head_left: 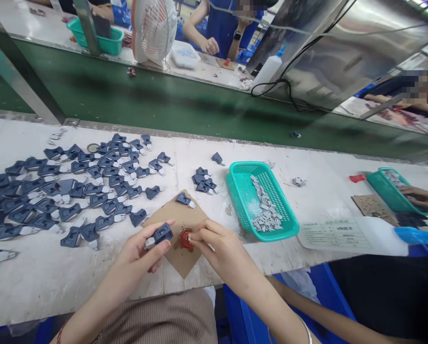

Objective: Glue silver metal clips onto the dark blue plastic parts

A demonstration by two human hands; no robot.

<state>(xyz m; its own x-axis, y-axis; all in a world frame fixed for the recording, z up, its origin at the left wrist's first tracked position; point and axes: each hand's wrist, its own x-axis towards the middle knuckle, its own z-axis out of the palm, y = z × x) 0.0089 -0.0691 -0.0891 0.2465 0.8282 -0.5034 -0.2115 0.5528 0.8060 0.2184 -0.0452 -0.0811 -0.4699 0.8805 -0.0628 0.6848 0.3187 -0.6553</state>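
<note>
My left hand (pixel 140 253) is closed round a dark blue plastic part (pixel 163 232) with a pale grey tip. With fingertips pinched together, my right hand (pixel 219 243) holds a small grey piece (pixel 190 237) at a red cap (pixel 184 241). That cap sits on a brown cardboard square (pixel 183 268) spotted with dark stains. Another dark blue part (pixel 184 199) lies on the card's far corner. Right of my hands stands a green basket (pixel 235 198) with many small grey pieces (pixel 267 217) inside.
Many blue parts (pixel 108 205) spread over the white table (pixel 49 282) at left; a small cluster (pixel 202 180) lies behind the card. A white bottle (pixel 360 236) lies at right, near a co-worker's hand (pixel 423 198) at a second green basket (pixel 379 184). A fan (pixel 155 31) stands beyond.
</note>
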